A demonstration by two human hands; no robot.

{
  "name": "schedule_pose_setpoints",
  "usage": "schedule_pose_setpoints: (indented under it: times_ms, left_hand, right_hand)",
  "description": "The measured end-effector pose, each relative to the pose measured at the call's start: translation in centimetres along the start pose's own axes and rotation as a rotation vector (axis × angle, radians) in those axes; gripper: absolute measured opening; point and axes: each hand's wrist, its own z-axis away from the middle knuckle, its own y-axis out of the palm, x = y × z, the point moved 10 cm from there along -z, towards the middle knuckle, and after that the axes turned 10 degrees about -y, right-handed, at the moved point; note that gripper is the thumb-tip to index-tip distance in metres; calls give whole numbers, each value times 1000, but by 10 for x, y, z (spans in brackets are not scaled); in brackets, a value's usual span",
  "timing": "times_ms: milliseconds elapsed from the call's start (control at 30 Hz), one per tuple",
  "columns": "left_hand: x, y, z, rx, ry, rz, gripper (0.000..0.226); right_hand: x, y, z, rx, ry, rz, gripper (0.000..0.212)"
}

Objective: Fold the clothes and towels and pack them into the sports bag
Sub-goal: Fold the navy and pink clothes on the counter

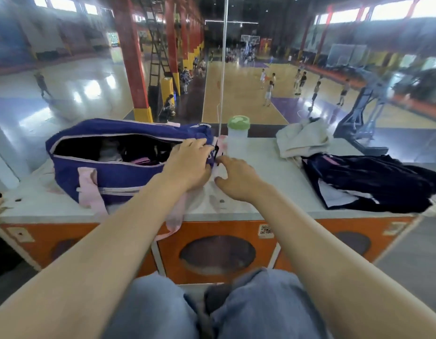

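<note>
A purple sports bag (119,174) with pink straps lies on the left of the white counter (268,167), its top zip open. Folded items show inside it. My left hand (190,165) grips the bag's right end by the opening. My right hand (236,179) hovers just right of the bag, fingers spread, by a dark zip pull. A crumpled cream garment (302,140) sits at the back right. In front of it lies a dark navy garment (373,182) with pink and white trim, unfolded.
A translucent bottle with a green lid (238,138) stands right behind my hands. The counter tops orange lockers (217,250) with round holes. A glass pane behind it overlooks a basketball court with people. My knees in blue jeans are below.
</note>
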Motion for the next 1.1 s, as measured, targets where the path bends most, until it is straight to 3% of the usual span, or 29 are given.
schedule_pose_setpoints:
  times_ms: [233,367,500,633,700,833,933,1033,1100]
  left_hand:
    - [-99,52,-8,160,44,202,58]
    - [-131,77,-3,205,70,248,57]
    - [-144,94,1,253,82,246,56]
    - [-150,106,-1,283,79,273,56]
    - [-154,111,-1,305,76,301,56]
    - [-165,119,3,347,96,326,56]
    - [-169,122,5,368,104,339,56]
    - [-167,126,5,380,99,344,56]
    - [-165,129,6,394,92,346,56]
  right_hand:
    - [-116,-53,63,-101,292,90,51]
    - [-175,-86,87,-135,446,304,51]
    - [-230,-82,108,120,669,438,86]
    - [-248,-72,110,292,737,471,90]
    - [-249,-72,110,340,721,486,84]
    - [-246,-72,112,369,603,613,52]
    - [-245,-65,108,369,557,677,52]
    - [-241,-64,99,387,450,813,23]
    - [-237,-59,96,417,386,905,17]
